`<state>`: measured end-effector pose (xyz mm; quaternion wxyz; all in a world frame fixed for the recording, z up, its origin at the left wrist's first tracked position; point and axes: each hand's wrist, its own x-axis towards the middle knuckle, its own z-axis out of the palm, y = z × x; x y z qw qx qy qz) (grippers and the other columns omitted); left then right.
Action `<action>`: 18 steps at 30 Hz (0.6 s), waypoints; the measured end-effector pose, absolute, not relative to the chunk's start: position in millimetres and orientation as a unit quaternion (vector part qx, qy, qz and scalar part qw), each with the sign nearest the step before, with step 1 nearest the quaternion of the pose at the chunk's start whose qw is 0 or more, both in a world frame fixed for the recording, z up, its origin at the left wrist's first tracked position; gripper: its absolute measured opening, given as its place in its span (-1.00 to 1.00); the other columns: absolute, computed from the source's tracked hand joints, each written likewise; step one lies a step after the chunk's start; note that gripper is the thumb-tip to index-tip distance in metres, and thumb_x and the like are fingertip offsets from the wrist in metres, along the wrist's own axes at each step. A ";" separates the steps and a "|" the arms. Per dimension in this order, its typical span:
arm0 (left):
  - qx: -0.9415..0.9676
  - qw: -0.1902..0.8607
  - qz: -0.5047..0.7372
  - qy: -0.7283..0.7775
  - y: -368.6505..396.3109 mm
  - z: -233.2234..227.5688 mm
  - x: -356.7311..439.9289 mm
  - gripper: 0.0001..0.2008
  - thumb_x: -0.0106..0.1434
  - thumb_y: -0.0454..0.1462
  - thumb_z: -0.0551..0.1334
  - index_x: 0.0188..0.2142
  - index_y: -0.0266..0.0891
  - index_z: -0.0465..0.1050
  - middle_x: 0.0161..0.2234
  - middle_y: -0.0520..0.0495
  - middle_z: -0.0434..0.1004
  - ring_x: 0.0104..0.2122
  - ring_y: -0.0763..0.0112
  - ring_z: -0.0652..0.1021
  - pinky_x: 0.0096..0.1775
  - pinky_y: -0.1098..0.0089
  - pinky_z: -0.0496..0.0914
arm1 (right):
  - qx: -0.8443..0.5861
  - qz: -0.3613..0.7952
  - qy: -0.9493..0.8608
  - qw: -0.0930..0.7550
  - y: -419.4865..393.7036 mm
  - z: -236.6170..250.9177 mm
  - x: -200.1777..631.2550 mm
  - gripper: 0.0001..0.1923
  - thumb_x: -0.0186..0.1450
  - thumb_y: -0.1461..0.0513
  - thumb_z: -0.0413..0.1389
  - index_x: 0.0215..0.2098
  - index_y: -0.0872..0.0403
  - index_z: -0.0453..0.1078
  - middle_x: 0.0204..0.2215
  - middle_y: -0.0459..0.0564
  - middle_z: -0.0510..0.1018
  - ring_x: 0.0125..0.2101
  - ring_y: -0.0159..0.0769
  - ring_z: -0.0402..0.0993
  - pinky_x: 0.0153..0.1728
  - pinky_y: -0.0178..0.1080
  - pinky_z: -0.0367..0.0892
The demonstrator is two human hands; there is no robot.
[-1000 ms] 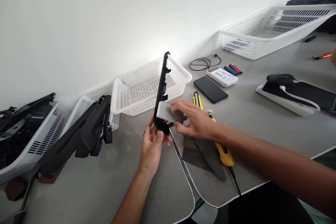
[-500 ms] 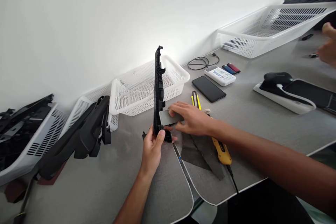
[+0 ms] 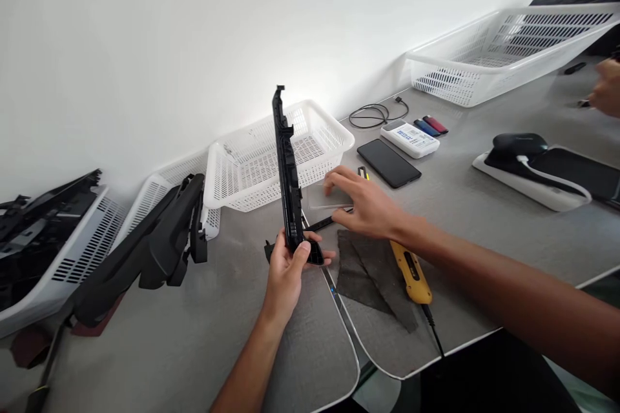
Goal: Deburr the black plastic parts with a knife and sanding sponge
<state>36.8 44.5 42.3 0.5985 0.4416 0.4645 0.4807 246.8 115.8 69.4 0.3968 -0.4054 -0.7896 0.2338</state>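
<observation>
Left hand point(image 3: 285, 271) is clamped around the bottom end of the black trim strip point(image 3: 287, 174), thumb across the front, strip standing near upright over the grey table point(image 3: 194, 310), top tilted slightly left. Right hand point(image 3: 361, 206) has its fingers pressed onto a small grey flat block point(image 3: 329, 197), just right of the strip; block is blurred, can't tell if it touches the strip.

My read: work the block along the strip's edge. Keep the low grip firm so the long end doesn't flex, strokes parallel to the edge, light pressure near the clips.

Strip: long, narrow, matte black plastic, clip tabs along one side, hooked top. White basket point(image 3: 314, 161) sits behind it, dark cloth pieces point(image 3: 368, 271) and a yellow utility knife point(image 3: 409, 271) under the right wrist.
</observation>
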 end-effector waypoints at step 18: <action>0.458 0.583 0.457 0.490 43.4 44.9 40.3 -0.56 0.31 -0.01 0.43 0.01 -0.15 0.39 -0.15 -0.06 0.64 -0.26 0.18 0.73 -0.18 0.22 0.61 | -0.403 0.556 -0.622 0.377 120.6 68.4 246.2 -0.67 0.28 0.00 0.31 -0.24 0.05 0.41 -0.57 -0.19 0.45 -0.59 -0.39 0.34 -0.57 -0.34 0.21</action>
